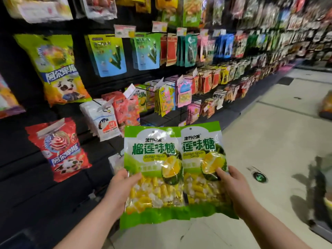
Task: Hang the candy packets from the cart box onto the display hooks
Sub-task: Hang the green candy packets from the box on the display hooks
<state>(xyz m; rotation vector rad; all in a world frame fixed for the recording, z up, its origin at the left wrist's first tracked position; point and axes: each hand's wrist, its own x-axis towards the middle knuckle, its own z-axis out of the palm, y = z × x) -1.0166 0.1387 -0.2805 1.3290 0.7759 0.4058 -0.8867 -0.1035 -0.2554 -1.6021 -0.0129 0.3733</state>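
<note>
Two green-and-white durian candy packets, filled with yellow and white sweets, are held side by side in front of me. My left hand grips the left packet at its left edge. My right hand grips the right packet, thumb on the durian picture. The left packet overlaps the right one. Each has a small hang hole at its top. Behind them stands the black display wall with hooks carrying hanging snack bags. The cart box is out of sight.
Red and yellow-green Alpenliebe bags hang at the left, white and pink bags just above my hands. The aisle floor runs to the right, with a round floor marker and a dark frame edge at far right.
</note>
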